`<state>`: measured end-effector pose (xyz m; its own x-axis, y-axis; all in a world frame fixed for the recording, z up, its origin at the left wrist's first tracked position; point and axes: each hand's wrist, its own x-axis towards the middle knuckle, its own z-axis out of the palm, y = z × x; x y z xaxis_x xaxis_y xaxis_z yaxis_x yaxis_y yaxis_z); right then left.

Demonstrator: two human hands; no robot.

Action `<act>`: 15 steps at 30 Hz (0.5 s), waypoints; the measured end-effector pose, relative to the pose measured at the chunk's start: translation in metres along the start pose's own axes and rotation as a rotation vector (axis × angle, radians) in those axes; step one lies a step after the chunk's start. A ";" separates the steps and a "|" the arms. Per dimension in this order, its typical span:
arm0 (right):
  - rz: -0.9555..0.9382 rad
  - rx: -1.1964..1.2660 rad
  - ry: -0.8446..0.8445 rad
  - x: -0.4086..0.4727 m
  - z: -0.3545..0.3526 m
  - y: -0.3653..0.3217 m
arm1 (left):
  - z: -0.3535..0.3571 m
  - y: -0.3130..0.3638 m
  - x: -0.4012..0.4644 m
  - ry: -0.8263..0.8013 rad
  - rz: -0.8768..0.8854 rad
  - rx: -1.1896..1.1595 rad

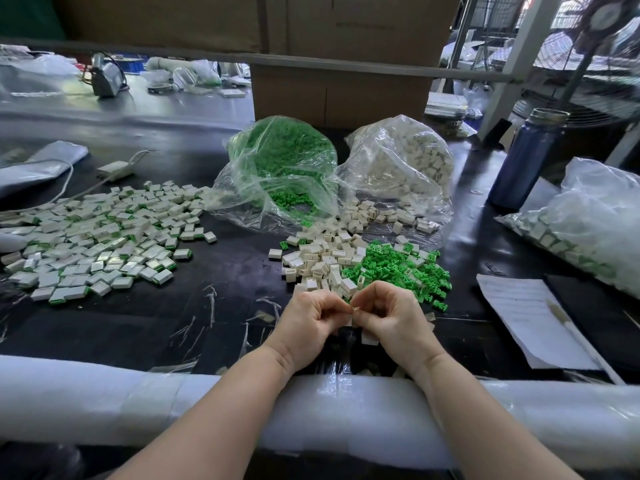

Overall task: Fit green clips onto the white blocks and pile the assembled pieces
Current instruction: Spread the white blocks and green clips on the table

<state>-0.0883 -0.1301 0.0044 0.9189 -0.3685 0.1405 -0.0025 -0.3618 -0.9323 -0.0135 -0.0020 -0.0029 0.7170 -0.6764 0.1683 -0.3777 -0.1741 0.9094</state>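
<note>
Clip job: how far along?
Done: a wide pile of assembled pieces lies at left. In hand: the left hand and right hand pinch a small white piece together, what exactly is hidden. Left: loose blocks and clips, plus a clip bag and block bag, both fairly full.

Single view, head-worn, wide angle. Looks forward and down over the near padded edge (104, 396) of the table (225, 271). Both forearms enter from the bottom; the hands sit close, low centre. Far side of the table and cardboard boxes (339, 95) fill the top. Straight lines bow toward the borders.
</note>
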 end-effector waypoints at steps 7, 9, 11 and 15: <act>-0.030 0.001 0.118 0.003 0.001 0.001 | 0.003 0.001 0.000 0.075 0.054 0.111; -0.032 -0.001 0.120 0.003 0.001 0.002 | 0.001 0.001 0.000 0.094 0.065 0.163; -0.034 -0.005 0.130 0.003 0.002 0.003 | 0.000 0.000 0.000 0.106 0.060 0.155; -0.088 -0.157 0.273 0.002 0.001 0.006 | 0.001 0.000 0.000 0.097 -0.014 0.048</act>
<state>-0.0861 -0.1318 -0.0009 0.7787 -0.5382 0.3225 -0.0081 -0.5226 -0.8526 -0.0140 -0.0026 -0.0036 0.7746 -0.6020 0.1940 -0.3934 -0.2183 0.8931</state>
